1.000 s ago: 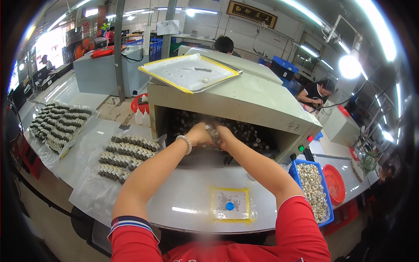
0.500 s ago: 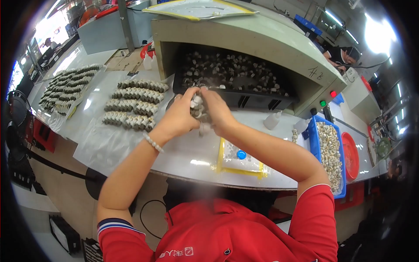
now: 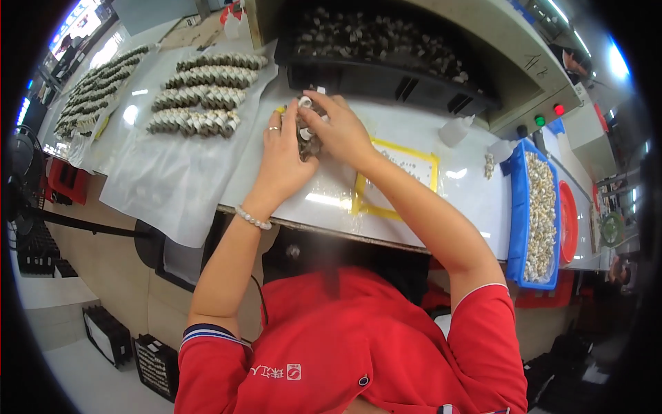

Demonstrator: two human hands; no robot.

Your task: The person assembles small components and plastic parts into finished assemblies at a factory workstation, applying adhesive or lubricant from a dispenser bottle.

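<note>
Both my hands are cupped around a handful of small grey-and-white pieces (image 3: 307, 141), above the white tabletop just in front of a black tray. My left hand (image 3: 283, 141), with a ring and a bead bracelet, curls round the left side of the handful. From the right, my right hand (image 3: 341, 131) closes over it, fingers bent across the top. Their exact kind is too small to tell. Behind lies the black tray (image 3: 386, 76), filled with many similar loose pieces. Neat rows of white-topped grey pieces (image 3: 200, 96) stand on clear plastic sheeting to the left.
A cream metal housing (image 3: 531, 62) with red and green lights stands over the tray. A yellow-edged sheet (image 3: 434, 169) lies under my right forearm. Farther right are a squeeze bottle (image 3: 455, 131), a blue bin (image 3: 517, 228) of small pieces and a red basin (image 3: 567, 221).
My hands have drawn back from the tray's front edge toward me, still around the handful. The view has tipped down. The sheet's blue disc no longer shows.
</note>
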